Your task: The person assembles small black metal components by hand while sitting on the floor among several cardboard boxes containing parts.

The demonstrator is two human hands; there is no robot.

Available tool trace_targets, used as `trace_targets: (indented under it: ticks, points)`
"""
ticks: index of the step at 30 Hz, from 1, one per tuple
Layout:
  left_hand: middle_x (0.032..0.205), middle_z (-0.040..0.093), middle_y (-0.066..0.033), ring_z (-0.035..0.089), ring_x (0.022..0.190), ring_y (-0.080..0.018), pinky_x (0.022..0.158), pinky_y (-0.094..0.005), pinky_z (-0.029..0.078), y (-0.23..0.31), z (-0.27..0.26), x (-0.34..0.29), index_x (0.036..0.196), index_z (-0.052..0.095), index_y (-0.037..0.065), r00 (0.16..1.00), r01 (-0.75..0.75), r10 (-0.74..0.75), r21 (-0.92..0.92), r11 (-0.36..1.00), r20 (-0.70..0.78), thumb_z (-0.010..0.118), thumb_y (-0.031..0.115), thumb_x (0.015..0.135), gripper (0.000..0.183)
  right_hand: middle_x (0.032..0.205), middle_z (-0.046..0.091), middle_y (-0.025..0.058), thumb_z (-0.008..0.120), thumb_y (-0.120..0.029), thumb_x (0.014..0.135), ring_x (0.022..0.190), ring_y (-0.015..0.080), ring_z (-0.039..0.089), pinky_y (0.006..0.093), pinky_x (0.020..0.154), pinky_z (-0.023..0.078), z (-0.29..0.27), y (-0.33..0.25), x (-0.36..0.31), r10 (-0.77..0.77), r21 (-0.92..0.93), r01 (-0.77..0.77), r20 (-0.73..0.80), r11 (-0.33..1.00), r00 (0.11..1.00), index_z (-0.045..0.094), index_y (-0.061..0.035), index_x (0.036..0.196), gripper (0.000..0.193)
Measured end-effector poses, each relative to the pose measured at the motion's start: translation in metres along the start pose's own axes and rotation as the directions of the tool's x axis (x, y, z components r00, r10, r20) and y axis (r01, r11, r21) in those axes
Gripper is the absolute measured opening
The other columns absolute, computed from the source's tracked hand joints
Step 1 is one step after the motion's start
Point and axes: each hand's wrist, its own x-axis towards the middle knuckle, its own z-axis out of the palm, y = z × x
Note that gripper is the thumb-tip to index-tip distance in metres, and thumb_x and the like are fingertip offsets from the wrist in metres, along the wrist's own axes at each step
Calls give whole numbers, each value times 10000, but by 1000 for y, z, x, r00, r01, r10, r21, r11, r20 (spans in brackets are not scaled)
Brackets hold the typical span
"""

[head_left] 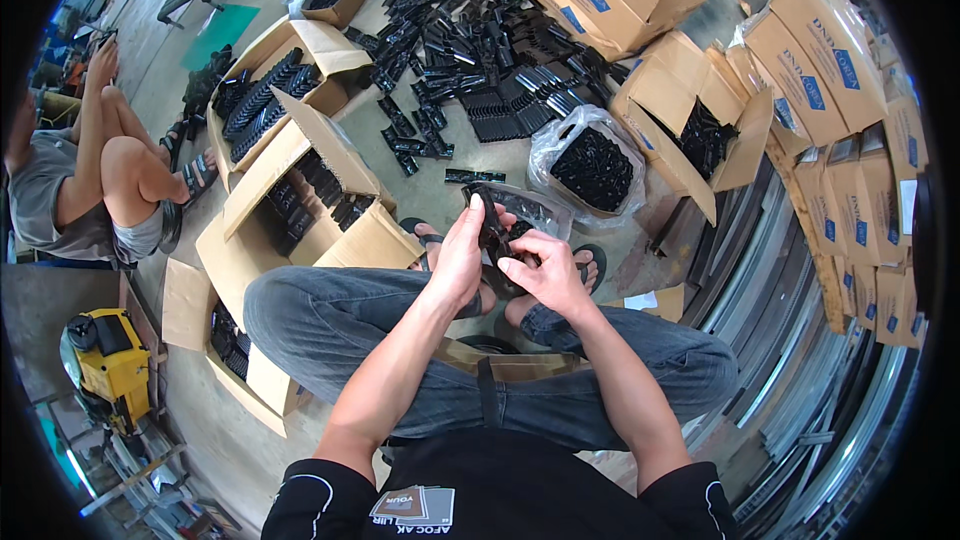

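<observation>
My left hand (463, 255) is closed around a black bracket-like part (490, 230), held upright between my knees. My right hand (545, 270) meets it from the right, thumb and fingers pinched at the part's lower end; whatever small piece sits between them is hidden. Just beyond my hands lies a clear plastic bag (540, 208) with dark pieces partly covered by my fingers. A single black part (475, 177) rests on the floor ahead. Further off spreads a big heap of black parts (470, 50), some lined up in rows. A plastic-lined container of small black pieces (592, 170) stands right of it.
Open cartons of black parts stand at left (320, 205), far left (275, 90) and right (690, 130). Stacked closed cartons (815, 70) and long metal bars (740, 280) line the right side. Another person (100, 170) sits at left, near a yellow machine (108, 365).
</observation>
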Motion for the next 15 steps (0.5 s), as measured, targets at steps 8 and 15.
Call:
trace_targets:
  ticks: [8,15]
  points:
    - [1033,675,-95,633,938,-159,886,-306,498,15,-5,0,1127,642,18,997,-35,20,209,977,73,471,469,1041,490,747,590,47,786,-220,791,609,103,481,284,545,374,-4,1,2,-4,-14,4,-39,1000,999,719,39,932,303]
    - [994,663,-53,617,891,-132,861,-293,493,13,0,-3,1132,666,21,997,-5,-9,192,981,72,520,468,1022,483,784,569,41,760,-222,835,643,101,464,277,578,371,8,12,-2,-27,124,29,-16,992,1000,698,46,933,293]
